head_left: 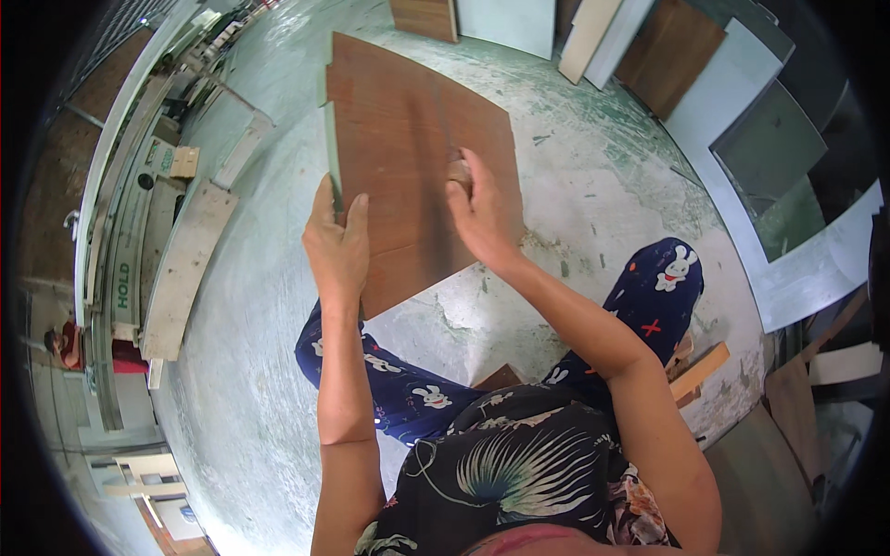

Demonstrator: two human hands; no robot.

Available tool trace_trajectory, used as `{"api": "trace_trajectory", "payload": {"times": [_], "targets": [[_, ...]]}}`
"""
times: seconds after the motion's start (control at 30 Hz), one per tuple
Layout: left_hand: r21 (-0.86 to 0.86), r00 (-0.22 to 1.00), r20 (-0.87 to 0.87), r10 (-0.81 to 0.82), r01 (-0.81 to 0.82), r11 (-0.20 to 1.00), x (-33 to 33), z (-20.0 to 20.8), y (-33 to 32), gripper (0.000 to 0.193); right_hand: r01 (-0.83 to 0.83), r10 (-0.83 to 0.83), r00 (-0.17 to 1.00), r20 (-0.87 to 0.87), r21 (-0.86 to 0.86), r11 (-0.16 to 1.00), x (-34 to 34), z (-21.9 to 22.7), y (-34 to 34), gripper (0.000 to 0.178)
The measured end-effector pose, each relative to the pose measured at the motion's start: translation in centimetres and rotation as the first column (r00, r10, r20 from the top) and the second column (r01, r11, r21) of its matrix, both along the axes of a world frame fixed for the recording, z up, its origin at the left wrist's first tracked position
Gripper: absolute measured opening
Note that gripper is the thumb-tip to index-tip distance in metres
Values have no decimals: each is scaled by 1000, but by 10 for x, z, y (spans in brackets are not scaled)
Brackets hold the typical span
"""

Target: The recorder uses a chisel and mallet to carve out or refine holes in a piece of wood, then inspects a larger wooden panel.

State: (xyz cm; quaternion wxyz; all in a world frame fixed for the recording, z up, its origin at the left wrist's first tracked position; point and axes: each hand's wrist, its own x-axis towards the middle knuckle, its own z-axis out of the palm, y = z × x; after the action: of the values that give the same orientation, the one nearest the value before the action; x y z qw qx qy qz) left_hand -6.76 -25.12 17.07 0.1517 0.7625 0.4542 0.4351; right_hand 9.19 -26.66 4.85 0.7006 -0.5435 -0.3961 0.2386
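Note:
A flat reddish-brown wooden board (394,139) is tilted up in front of me above the floor, with a pale green strip along its left edge. My left hand (338,239) grips that edge, thumb on the brown face and fingers behind it. Over the board's right half, my right hand (480,208) is closed around a small brown handle-like piece (459,170). A thin dark line runs up from this piece across the board; whether it is a blade or a mark is unclear. Faint dark streaks, perhaps shadows, cross the board's middle.
Grey and brown panels (672,56) lean at the back right, beside a pale sheet (807,287). Planks and a long bench-like stack (190,269) line the left. A wood offcut (702,369) lies by my right knee. A person in red (67,345) shows at far left.

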Motion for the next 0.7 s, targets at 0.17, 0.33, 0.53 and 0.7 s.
{"api": "trace_trajectory", "payload": {"times": [0.17, 0.33, 0.53, 0.7], "targets": [[71, 1000, -27, 11, -9, 997, 5, -2, -5, 46, 46, -63, 981, 185, 92, 995, 3, -16, 4, 46], [133, 987, -158, 7, 15, 991, 13, 3, -2, 51, 55, -81, 977, -197, -133, 990, 56, -14, -9, 43], [71, 977, -180, -113, 128, 989, 24, 10, 21, 59, 344, -255, 932, -257, 416, 842, 181, 36, -119, 40], [151, 960, -253, -123, 165, 975, 38, 16, 38, 63, 772, -773, 634, -42, 107, 627, 249, -20, -275, 35]]}}
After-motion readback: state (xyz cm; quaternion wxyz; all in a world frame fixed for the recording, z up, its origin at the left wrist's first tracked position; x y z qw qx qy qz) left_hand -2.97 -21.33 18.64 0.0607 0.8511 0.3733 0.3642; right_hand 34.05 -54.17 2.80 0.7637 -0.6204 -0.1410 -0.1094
